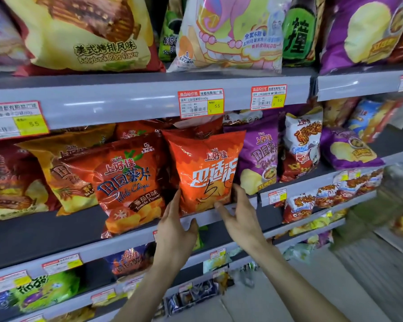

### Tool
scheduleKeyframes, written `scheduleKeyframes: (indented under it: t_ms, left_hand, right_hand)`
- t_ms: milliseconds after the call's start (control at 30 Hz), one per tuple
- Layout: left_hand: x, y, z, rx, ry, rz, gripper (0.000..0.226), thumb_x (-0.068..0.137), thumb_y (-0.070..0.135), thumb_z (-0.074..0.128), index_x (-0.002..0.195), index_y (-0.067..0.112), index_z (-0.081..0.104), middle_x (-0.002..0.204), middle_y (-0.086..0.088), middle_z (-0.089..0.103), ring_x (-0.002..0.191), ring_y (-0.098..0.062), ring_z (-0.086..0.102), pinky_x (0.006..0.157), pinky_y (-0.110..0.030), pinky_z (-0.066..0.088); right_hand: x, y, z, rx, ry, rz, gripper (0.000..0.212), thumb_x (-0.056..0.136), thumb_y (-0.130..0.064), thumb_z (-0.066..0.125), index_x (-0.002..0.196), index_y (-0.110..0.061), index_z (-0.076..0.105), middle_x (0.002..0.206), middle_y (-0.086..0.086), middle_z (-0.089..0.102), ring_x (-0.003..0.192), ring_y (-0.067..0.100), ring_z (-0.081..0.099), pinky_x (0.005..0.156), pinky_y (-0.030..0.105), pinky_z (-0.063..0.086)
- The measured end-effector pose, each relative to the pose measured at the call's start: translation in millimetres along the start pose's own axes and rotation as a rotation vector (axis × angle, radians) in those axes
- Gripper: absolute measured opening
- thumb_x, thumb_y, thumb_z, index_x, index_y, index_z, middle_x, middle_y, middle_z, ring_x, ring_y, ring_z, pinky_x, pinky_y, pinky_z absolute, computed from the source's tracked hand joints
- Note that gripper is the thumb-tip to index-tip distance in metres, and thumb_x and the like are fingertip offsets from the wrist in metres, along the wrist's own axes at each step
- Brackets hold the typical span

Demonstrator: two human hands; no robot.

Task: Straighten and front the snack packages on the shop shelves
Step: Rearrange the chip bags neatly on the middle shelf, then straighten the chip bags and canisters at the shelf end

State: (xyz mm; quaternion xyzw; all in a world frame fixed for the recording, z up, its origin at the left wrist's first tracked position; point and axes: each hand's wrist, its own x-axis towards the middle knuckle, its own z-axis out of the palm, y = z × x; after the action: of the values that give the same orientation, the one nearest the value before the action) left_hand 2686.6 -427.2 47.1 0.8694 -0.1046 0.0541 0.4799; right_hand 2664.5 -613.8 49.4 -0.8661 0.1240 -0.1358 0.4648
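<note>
**Operator:** Where the forearms enter from the bottom edge, what do the hands contact?

**Inspector:** Left hand (pixel 176 225): fingers extended upward along the lower left edge of the orange-red bag (pixel 206 173), thumb lying over the grey shelf lip (pixel 135 235). Right hand (pixel 239 216): open, one finger touching the bag's lower front, the others spread beside its lower right edge. Neither hand is clenched. Whether either one actually grips the bag cannot be determined; both rest flat against it.

**Operator:** Bag position?

**Inspector:** Middle shelf, upright at the front edge, label facing outward, with a handwritten black mark on the lower face. Its bottom seam is covered by the hands.

**Operator:** Adjacent stock?

**Inspector:** Left: tomato chips bag (pixel 130 182), tilted, its lower corner overhanging the lip. Right: purple chips bag (pixel 260 159), its left side covered by the orange-red bag. Further packs stand behind them; only their tops show.

**Operator:** Above and beyond?

**Inspector:** Price tags (pixel 200 104) are clipped on the upper shelf rail; small print is illegible. Top-shelf packs, including the ribs-flavour bag (pixel 89 31), are cut off by the frame edge. Lower shelves and the right-hand bay are blurred; their contents cannot be identified.
</note>
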Motion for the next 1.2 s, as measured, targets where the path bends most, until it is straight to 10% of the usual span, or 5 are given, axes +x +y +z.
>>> scheduleKeyframes:
  t_ms: [567,767,933,1200]
  left_hand:
    - [-33,53,8,0.227,0.095,-0.155,0.073,0.094,0.019,0.075,0.159,0.023,0.043,0.152,-0.002,0.057,0.131,-0.028,0.06,0.099,-0.041,0.054]
    - [-52,91,18,0.431,0.038,-0.292,0.047,0.094,0.026,0.073,0.14,0.021,0.067,0.08,-0.005,0.078,0.076,-0.021,0.071,0.07,-0.037,0.052]
    - [-46,136,50,0.478,0.009,-0.16,0.051,0.095,0.028,0.074,0.144,0.025,0.063,0.128,-0.003,0.074,0.112,-0.024,0.07,0.088,-0.035,0.052]
    - [-6,165,97,0.423,-0.037,0.013,0.07,0.097,0.032,0.071,0.159,0.018,0.043,0.148,-0.003,0.06,0.13,-0.028,0.059,0.094,-0.031,0.046]
  right_hand:
    - [17,25,-53,-0.17,-0.24,-0.262,0.06,0.102,-0.056,0.053,0.152,-0.029,0.035,0.142,-0.005,0.046,0.13,0.016,0.05,0.104,0.038,0.05]
    - [19,34,-96,-0.361,-0.298,-0.436,0.052,0.105,-0.055,0.047,0.148,-0.028,0.04,0.144,-0.005,0.047,0.129,0.017,0.05,0.101,0.038,0.047]
    - [22,47,-133,-0.456,-0.281,-0.478,0.05,0.105,-0.054,0.044,0.146,-0.025,0.045,0.137,-0.005,0.054,0.125,0.019,0.051,0.1,0.037,0.046]
    - [38,58,-180,-0.555,-0.149,-0.399,0.052,0.103,-0.054,0.043,0.149,-0.029,0.044,0.144,-0.006,0.055,0.128,0.019,0.053,0.103,0.039,0.047]
